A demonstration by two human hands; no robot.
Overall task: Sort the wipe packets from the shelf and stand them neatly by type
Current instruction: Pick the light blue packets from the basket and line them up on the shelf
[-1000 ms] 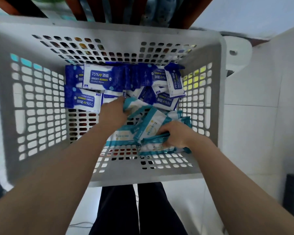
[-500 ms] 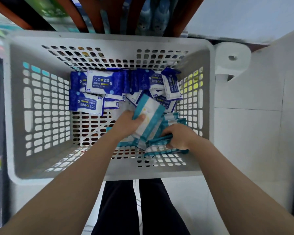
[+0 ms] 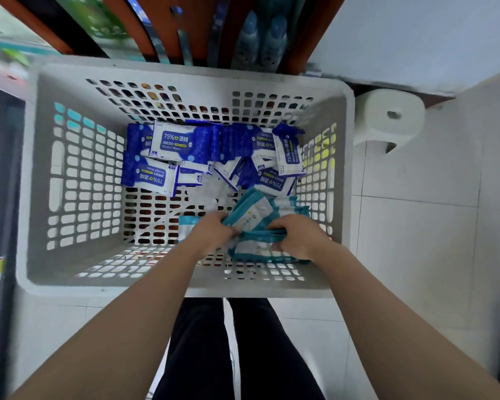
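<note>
Inside a grey perforated basket (image 3: 78, 180), several dark blue alcohol wipe packets (image 3: 182, 142) lie jumbled along the far side. Teal and white wipe packets (image 3: 253, 210) are bunched at the near right of the basket floor. My left hand (image 3: 211, 233) grips one teal packet at its left edge. My right hand (image 3: 299, 236) holds the stack of teal packets (image 3: 257, 249) from the right, fingers curled over their edges. One more teal packet (image 3: 186, 223) lies flat to the left of my left hand.
A brown shelf frame (image 3: 168, 27) with bottles (image 3: 260, 39) stands beyond the basket. A white plastic stool (image 3: 387, 116) sits at the right on the white tiled floor (image 3: 416, 241). My dark trouser legs (image 3: 237, 350) are under the basket's near rim.
My left hand has brought its teal packet down and right, against the stack that my right hand holds. The view has shifted a little, so the basket sits lower in the frame.
</note>
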